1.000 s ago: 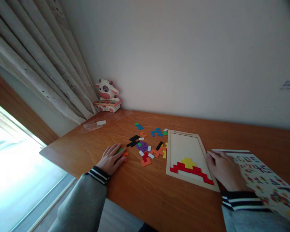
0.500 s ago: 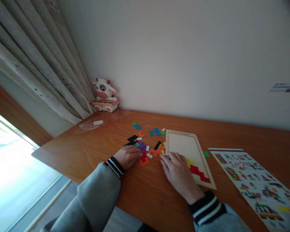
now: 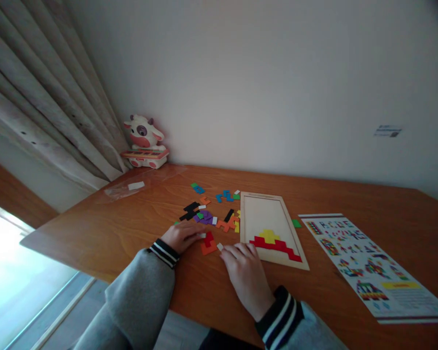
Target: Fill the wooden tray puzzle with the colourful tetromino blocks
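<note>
I saw the puzzle tray (image 3: pixel 257 206) lying flat just beyond the right hand (image 3: pixel 245 274), its long axis running away toward the wall. That hand lay open and palm-down, fingertips at a small white piece (image 3: pixel 220 247). The left hand (image 3: pixel 182 236) rested flat beside the orange piece (image 3: pixel 208 249); I couldn't tell whether anything lay under either palm.

Left hand (image 3: pixel 182 236) hides pieces beneath; sheet (image 3: pixel 372 265) print too small.

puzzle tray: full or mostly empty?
Mostly empty. The puzzle tray holds only red and yellow pieces at its near end; the rest is bare, and loose pieces lie beside it.
</note>
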`<control>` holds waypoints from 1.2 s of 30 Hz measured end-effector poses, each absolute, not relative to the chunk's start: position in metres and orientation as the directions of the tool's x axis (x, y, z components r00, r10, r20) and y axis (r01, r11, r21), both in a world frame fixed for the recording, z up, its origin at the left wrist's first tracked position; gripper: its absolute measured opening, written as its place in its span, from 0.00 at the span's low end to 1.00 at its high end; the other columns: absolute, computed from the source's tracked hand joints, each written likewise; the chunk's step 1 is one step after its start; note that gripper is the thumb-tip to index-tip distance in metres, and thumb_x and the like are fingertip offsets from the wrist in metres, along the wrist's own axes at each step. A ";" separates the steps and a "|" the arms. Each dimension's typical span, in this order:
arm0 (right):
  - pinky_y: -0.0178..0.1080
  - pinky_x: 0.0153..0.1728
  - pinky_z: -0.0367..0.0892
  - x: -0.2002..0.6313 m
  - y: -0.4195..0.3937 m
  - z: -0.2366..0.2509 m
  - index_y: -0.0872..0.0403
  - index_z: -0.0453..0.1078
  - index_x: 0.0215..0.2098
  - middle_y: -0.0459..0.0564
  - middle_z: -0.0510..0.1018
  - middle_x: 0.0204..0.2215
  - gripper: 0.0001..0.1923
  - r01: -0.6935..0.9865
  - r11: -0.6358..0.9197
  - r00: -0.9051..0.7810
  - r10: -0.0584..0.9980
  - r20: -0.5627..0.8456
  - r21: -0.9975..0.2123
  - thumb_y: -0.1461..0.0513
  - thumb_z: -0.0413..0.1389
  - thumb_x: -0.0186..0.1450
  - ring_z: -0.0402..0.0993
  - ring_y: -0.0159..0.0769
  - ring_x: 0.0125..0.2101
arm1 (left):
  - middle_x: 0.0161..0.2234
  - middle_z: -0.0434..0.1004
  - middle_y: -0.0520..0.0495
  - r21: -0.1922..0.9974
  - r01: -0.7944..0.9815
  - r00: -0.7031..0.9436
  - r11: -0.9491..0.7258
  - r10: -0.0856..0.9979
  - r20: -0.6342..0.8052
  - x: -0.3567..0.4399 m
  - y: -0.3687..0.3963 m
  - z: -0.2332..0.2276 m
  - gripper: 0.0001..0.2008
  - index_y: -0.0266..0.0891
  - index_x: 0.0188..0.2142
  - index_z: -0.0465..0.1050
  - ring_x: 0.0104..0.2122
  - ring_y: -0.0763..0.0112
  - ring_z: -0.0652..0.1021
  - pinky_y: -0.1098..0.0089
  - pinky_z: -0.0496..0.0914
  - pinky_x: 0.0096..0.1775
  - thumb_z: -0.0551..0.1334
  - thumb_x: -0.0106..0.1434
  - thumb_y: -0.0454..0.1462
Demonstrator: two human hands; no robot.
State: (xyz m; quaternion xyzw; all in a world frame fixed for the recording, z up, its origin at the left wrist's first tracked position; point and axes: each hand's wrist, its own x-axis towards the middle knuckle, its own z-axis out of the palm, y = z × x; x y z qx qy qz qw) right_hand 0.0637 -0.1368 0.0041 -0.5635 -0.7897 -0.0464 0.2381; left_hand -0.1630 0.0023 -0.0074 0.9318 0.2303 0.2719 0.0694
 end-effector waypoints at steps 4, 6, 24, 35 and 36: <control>0.45 0.44 0.63 0.073 -0.155 0.000 0.49 0.73 0.45 0.46 0.81 0.40 0.13 0.886 0.358 -0.207 0.874 0.440 -0.294 0.70 0.53 0.68 0.74 0.38 0.39 | 0.41 0.83 0.45 0.308 0.411 0.733 -0.858 0.512 0.449 -0.163 -0.004 -0.002 0.14 0.42 0.50 0.76 0.40 0.68 0.81 0.69 0.76 0.44 0.59 0.70 0.43; 0.47 0.46 0.63 0.074 -0.158 0.001 0.48 0.70 0.53 0.48 0.81 0.46 0.16 0.879 0.382 -0.233 0.866 0.442 -0.285 0.68 0.53 0.69 0.74 0.40 0.42 | 0.40 0.83 0.45 0.297 0.395 0.739 -0.869 0.493 0.460 -0.162 -0.007 -0.001 0.13 0.42 0.47 0.78 0.40 0.68 0.82 0.70 0.76 0.44 0.58 0.70 0.42; 0.46 0.51 0.72 0.095 -0.174 0.001 0.49 0.67 0.59 0.50 0.76 0.55 0.21 0.791 0.523 -0.351 0.813 0.464 -0.318 0.65 0.55 0.68 0.75 0.42 0.49 | 0.42 0.82 0.44 0.290 0.407 0.734 -0.866 0.499 0.460 -0.160 -0.009 -0.006 0.12 0.41 0.49 0.77 0.42 0.66 0.81 0.67 0.76 0.46 0.58 0.70 0.40; 0.38 0.45 0.75 0.098 -0.175 -0.009 0.50 0.76 0.42 0.46 0.83 0.40 0.11 0.752 0.527 -0.306 0.811 0.499 -0.396 0.67 0.53 0.69 0.79 0.34 0.40 | 0.39 0.81 0.44 0.396 0.325 0.714 -0.859 0.498 0.493 -0.155 -0.013 -0.001 0.11 0.40 0.42 0.79 0.39 0.69 0.81 0.70 0.77 0.43 0.58 0.70 0.40; 0.38 0.44 0.75 0.099 -0.175 -0.008 0.49 0.76 0.43 0.46 0.82 0.40 0.11 0.760 0.507 -0.288 0.824 0.488 -0.407 0.67 0.52 0.69 0.79 0.35 0.40 | 0.39 0.81 0.44 0.403 0.318 0.709 -0.858 0.497 0.500 -0.154 -0.013 -0.001 0.11 0.40 0.41 0.79 0.39 0.69 0.81 0.70 0.77 0.43 0.58 0.70 0.40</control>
